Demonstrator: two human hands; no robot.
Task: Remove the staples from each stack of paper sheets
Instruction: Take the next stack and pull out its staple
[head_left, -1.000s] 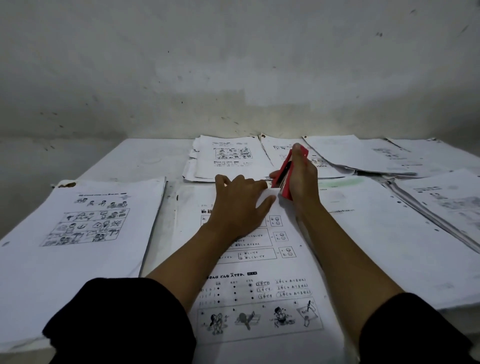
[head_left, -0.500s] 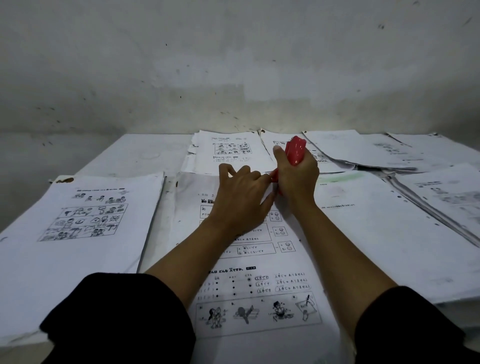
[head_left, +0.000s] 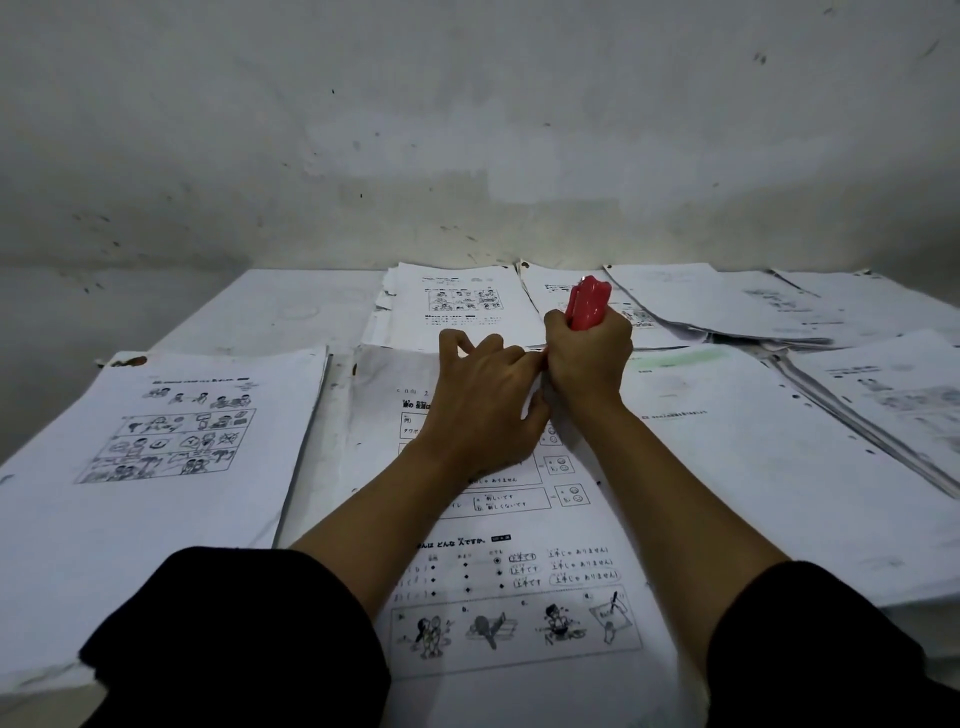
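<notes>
Right hand grips red plastic staple remover; flat left hand should pin white printed worksheet stack firmly.

White tabletop, butted against a scuffed wall along its far edge. Lying on it: one thick stack of worksheets at the left edge, cartoon panels on its top sheet; a centre stack running to the near edge, printed with Japanese text and drawings; a large stack right of centre; further overlapping stacks fanned along the far edge to the far right corner. Bare surface shows at the far left corner.
</notes>
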